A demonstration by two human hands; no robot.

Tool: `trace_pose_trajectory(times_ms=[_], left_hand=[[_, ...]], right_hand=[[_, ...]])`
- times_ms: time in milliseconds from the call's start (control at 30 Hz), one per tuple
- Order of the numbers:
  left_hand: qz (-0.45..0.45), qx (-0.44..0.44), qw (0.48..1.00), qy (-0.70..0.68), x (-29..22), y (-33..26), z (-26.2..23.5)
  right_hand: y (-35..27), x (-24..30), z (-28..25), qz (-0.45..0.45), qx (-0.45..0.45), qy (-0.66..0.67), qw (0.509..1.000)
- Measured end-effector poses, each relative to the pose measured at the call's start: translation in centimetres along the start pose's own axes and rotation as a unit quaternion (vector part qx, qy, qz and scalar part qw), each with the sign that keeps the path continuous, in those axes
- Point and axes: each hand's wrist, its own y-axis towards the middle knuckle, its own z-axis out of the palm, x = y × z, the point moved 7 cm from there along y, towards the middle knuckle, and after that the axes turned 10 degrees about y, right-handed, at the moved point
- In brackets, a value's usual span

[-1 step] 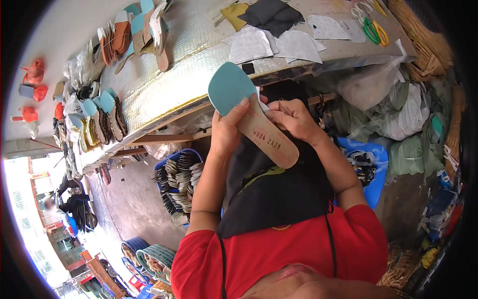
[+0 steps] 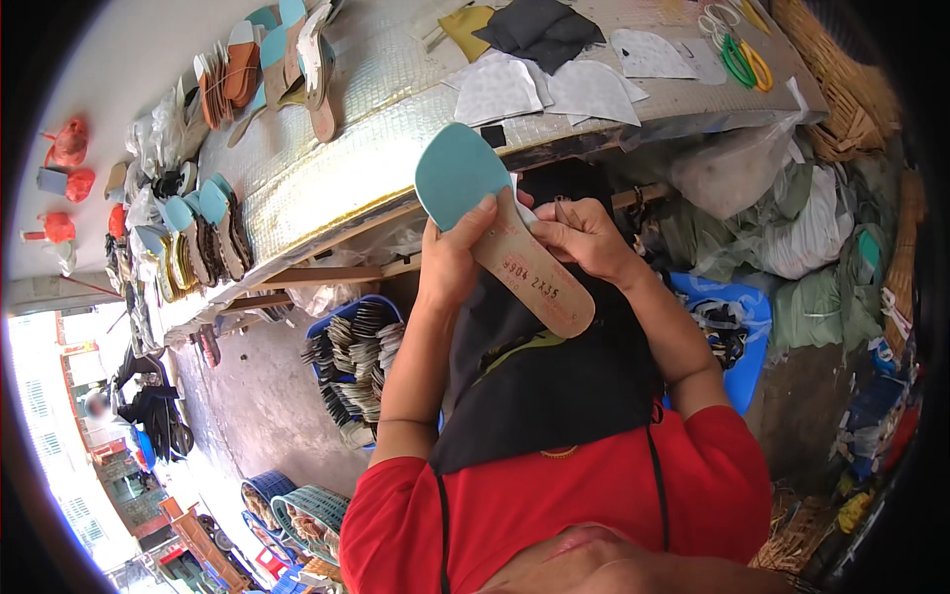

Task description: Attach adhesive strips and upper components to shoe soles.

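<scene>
In the head view a shoe insole [image 2: 535, 282], brown with a light blue forefoot, slants across in front of my apron. My left hand [image 2: 457, 247] grips its left edge, thumb lying on top near the blue part. My right hand [image 2: 586, 236] is at its right edge, thumb and fingers pinched together there. A bit of white material [image 2: 514, 185] shows between the insole and my right fingers; most of it is hidden behind the insole. Just beyond the insole lies the workbench edge [image 2: 396, 206].
On the bench lie white cut pieces [image 2: 594, 94], black fabric [image 2: 540, 36], scissors [image 2: 737, 61] and bundled insoles [image 2: 240, 67]. Below at left stands a blue basket of stacked parts [image 2: 361, 356]; a blue tub [image 2: 749, 346] is by my right elbow. Filled bags [image 2: 813, 223] sit at right.
The fingers of my right hand have shifted very slightly at the insole's edge. The insole has barely moved.
</scene>
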Motion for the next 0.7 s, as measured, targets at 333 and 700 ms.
trace_pose_trajectory(times_ms=[333, 700], left_hand=[[0.027, 0.014, 0.999, 0.022, -0.4, -0.2, 1.2], [0.021, -0.109, 0.991, -0.078, 1.5, -1.3, -0.8]], right_hand=[[-1.3, 1.7, 1.0, -0.084, -0.057, -0.192, 0.976], [-3.8, 1.2, 1.4, -0.29, -0.041, -0.436, 0.851]])
